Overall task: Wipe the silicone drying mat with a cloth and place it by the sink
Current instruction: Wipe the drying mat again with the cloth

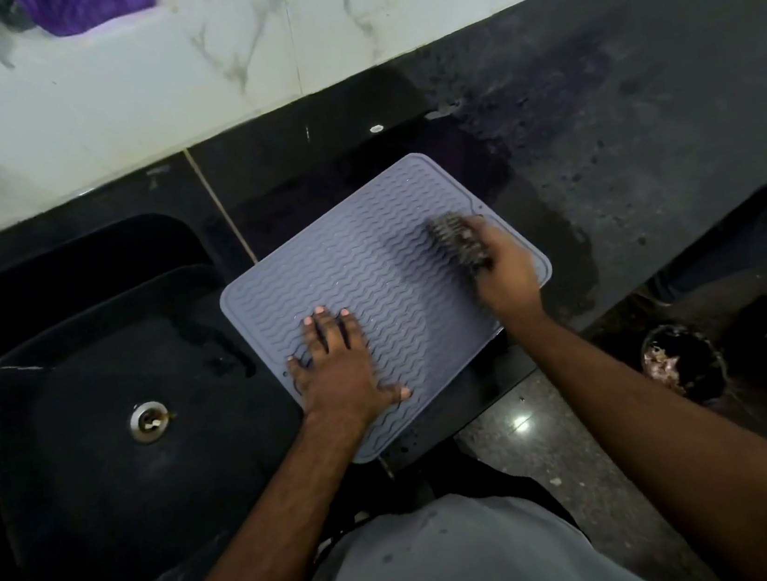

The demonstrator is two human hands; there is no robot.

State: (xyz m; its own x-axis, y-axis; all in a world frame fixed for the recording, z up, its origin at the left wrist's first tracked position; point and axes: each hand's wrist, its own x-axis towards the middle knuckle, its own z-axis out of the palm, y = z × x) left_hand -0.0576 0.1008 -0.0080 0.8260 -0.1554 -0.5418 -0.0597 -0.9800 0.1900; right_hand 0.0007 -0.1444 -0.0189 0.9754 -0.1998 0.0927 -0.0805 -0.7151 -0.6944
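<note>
The mat (370,282) is soft grey rubber with wavy bumps, not shiny. The worktop (618,123) is black stone, shiny and wet in patches. The sink (90,377) is dull black with a metal drain (147,420). The wall (195,61) is smooth white marble tile.

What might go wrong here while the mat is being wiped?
The mat hangs past the counter edge at its near corner, so it could slip off if the left hand eases its pressing. The right hand scrubs with the cloth near the mat's far edge and might lift it.
</note>
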